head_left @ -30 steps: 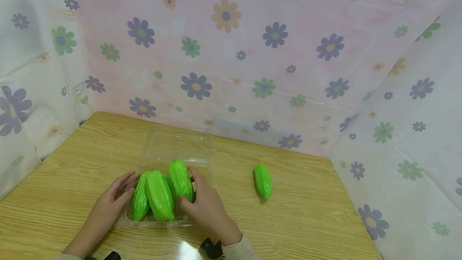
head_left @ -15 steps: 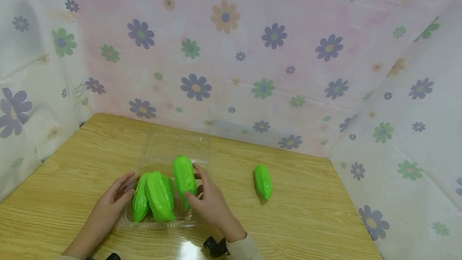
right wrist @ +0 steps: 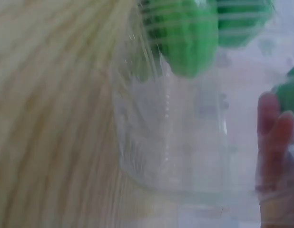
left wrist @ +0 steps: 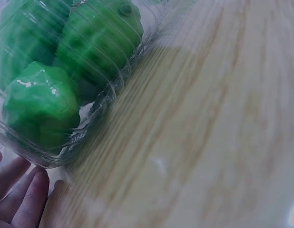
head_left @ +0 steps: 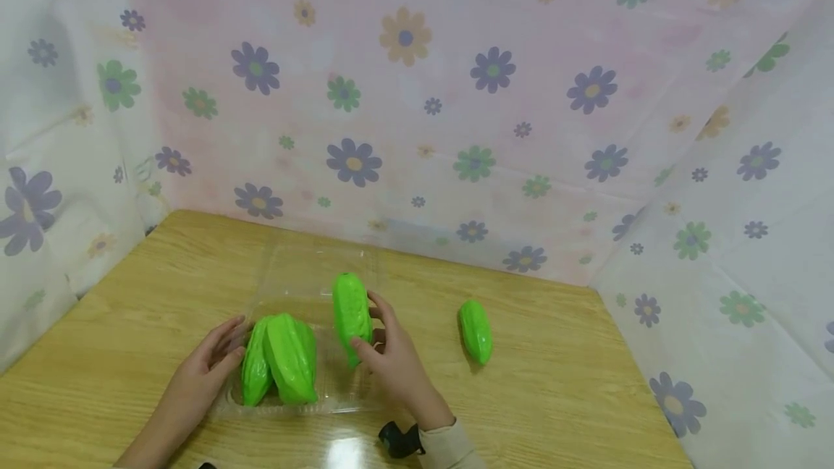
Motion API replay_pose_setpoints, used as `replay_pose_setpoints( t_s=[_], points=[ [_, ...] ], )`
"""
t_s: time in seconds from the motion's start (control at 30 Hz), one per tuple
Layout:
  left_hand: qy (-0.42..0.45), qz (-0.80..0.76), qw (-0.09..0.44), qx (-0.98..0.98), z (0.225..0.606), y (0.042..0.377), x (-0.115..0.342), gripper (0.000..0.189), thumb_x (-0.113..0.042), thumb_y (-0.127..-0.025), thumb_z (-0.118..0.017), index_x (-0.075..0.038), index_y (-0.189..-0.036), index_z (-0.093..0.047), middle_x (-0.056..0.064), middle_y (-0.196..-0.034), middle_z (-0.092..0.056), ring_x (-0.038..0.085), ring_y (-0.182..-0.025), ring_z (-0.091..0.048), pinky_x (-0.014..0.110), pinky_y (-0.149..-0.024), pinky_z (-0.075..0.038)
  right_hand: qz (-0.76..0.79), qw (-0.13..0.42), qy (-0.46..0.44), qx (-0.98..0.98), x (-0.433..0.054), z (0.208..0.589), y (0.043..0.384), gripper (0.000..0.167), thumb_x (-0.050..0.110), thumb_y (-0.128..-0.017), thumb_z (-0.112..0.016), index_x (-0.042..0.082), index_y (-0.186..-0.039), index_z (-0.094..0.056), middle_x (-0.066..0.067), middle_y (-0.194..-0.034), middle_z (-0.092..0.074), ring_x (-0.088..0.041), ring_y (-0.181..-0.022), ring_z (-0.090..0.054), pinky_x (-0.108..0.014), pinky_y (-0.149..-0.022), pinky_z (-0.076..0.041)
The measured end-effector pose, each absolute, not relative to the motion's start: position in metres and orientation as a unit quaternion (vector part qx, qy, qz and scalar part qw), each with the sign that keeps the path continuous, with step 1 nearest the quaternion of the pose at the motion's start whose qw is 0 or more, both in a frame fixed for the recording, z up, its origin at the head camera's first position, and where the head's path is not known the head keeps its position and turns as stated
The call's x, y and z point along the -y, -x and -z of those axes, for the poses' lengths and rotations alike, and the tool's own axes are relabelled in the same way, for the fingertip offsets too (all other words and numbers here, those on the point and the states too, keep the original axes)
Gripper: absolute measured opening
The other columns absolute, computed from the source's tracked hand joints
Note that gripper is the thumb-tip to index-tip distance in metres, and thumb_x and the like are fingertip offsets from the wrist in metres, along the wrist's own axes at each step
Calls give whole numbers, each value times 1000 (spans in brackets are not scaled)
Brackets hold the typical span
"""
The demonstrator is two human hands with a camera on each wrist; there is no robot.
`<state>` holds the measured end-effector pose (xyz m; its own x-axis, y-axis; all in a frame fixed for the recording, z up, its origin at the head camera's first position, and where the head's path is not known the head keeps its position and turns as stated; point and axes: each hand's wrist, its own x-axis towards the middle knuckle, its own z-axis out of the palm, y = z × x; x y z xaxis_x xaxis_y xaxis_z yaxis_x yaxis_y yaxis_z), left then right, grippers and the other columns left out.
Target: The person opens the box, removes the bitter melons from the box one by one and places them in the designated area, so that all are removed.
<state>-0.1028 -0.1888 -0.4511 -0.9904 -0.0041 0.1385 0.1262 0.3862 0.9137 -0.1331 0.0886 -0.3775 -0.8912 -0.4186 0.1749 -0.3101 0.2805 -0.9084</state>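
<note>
My right hand [head_left: 397,368] grips a green, ridged bitter melon [head_left: 352,310] between thumb and fingers, over the right half of a clear plastic clamshell box [head_left: 352,407]. In the right wrist view the held melon shows only in part at the right edge. Several more bitter melons [head_left: 289,360] lie bunched in the box's left half. At the box's left wall rests my left hand [head_left: 198,375], fingers loosely bent and holding no melon. The left wrist view has its fingers [left wrist: 33,199] right by a box corner, below a bumpy melon [left wrist: 42,99].
One loose bitter melon [head_left: 476,331] lies on the wooden table [head_left: 554,382], right of the box. The clear lid [head_left: 319,266] is folded back behind the box. Flower-patterned cloth [head_left: 417,93] stands along the table's back and sides.
My right hand has lifted the bitter melon away from the bunch and carried it right and a little farther back. The left hand stays at the box's left side.
</note>
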Motion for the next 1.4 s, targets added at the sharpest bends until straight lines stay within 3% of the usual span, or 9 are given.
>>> replay_pose_setpoints(
  t_s=[0.13,0.37,0.57,1.0,1.13,1.23,1.4],
  points=[
    [34,555,54,829,452,103,189,55,-37,-94,-43,-14,-141,-26,13,-136,-39,-13,-106,-35,2,-80,-32,569,52,224,-789,-94,380,138,62,19,-90,-54,26,-141,-20,-6,-128,-40,-19,-78,-57,-47,-55,-50],
    [24,547,51,835,452,102,189,56,-39,-93,-42,-15,-141,-26,11,-136,-39,0,-112,-39,2,-80,-31,580,50,209,-785,-103,378,142,63,20,-91,-53,25,-142,-18,-5,-128,-40,-20,-87,-57,-47,-56,-50],
    [25,551,56,832,453,100,190,54,-38,-93,-43,-18,-141,-27,11,-135,-40,-10,-107,-37,2,-80,-31,586,52,200,-784,-110,373,143,64,16,-91,-50,28,-142,-14,-11,-125,-39,-22,-89,-56,-45,-55,-49],
    [38,562,63,824,452,99,187,53,-35,-94,-44,-15,-140,-28,13,-134,-41,-15,-105,-37,1,-81,-31,600,59,169,-780,-119,373,152,87,3,-84,-49,40,-140,7,-14,-117,-31,-28,-82,-56,-50,-54,-49],
    [32,564,56,823,452,100,187,54,-37,-94,-44,-16,-140,-27,13,-135,-40,-16,-105,-36,1,-80,-31,600,35,145,-786,-123,375,155,90,3,-85,-49,40,-138,13,-17,-124,-28,-27,-76,-57,-51,-57,-49],
    [30,567,49,822,452,100,188,55,-39,-93,-43,-16,-141,-27,12,-136,-39,-15,-106,-35,2,-80,-31,586,23,127,-800,-125,377,157,88,5,-86,-49,38,-139,13,-17,-129,-26,-26,-72,-56,-49,-59,-50],
    [29,565,47,823,451,100,188,55,-39,-93,-43,-17,-141,-26,12,-136,-39,-13,-107,-36,2,-81,-31,577,35,119,-807,-130,384,163,81,4,-85,-48,31,-143,2,-18,-124,-29,-32,-81,-57,-48,-63,-50]
  ],
)
